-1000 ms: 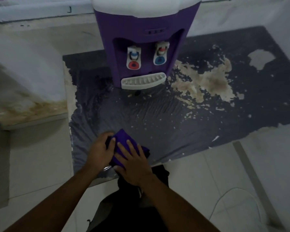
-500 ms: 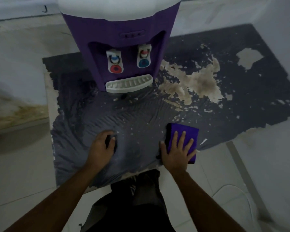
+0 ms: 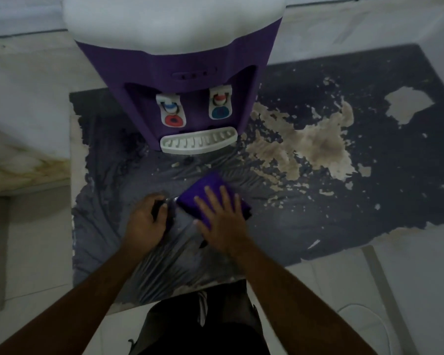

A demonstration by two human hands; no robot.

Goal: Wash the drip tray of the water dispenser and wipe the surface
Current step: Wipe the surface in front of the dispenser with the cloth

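A purple water dispenser with a white top stands at the back of a low table with a dark, wrinkled cover sheet. Its white slotted drip tray sits in place under the two taps. In front of the tray lies a folded purple cloth; my right hand presses flat on it with fingers spread. Just to its left, my left hand is curled around a dark fold of the cover sheet, pinning it to the table.
The cover is peeled away in a big tan patch right of the dispenser. A stained ledge lies to the left. A white cable runs over the tiled floor at lower right. My dark trousers touch the table's front edge.
My right hand slid the cloth from beside my left hand out to the right, then back left and forward toward the drip tray. My left hand stayed put on the sheet.
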